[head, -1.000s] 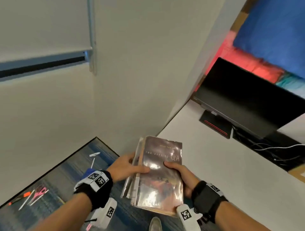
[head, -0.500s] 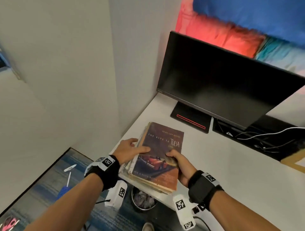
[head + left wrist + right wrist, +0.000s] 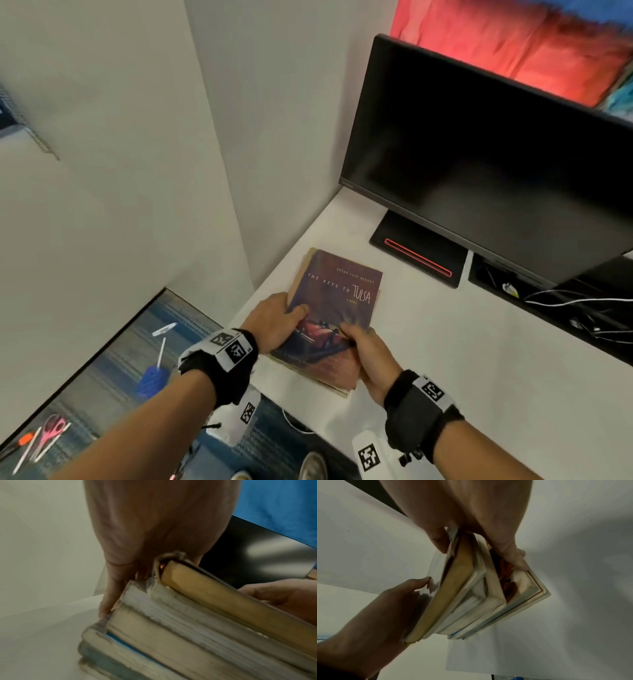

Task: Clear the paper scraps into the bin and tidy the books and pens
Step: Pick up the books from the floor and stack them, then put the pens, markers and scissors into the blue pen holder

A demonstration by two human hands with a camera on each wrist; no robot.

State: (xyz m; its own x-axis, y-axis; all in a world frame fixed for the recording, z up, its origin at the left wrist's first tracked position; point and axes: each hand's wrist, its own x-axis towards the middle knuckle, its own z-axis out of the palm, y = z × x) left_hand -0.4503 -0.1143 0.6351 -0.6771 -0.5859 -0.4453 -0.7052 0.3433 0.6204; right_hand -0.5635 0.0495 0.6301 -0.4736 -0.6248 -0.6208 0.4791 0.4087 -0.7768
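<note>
Left grip and right grip both clamped on worn paperback book stack, stack between them, resting on white desk.

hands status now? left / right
Left hand: grips the book stack at its left edge.
Right hand: grips the stack's near right edge.

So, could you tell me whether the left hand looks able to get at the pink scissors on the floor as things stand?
Probably not yet: the left hand grips the stack of books on the desk, and the pink scissors lie far below on the floor.
</note>
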